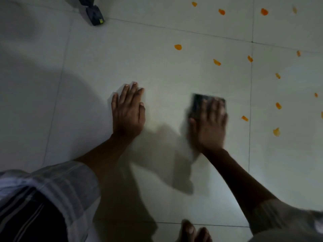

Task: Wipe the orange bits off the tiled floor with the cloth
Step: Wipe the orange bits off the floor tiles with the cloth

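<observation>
Both hands are pressed flat: right hand on the dark cloth, left hand beside it on the tiled floor; orange bits are scattered beyond the cloth.

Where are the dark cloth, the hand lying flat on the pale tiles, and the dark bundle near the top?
Dark cloth (201, 103): head view, its upper left part.
Left hand (128, 110): head view, back of hand.
Dark bundle (95, 15): head view, its middle.

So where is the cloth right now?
In the head view, the dark cloth lies under the right hand, right of centre, left of the orange bits.
</observation>
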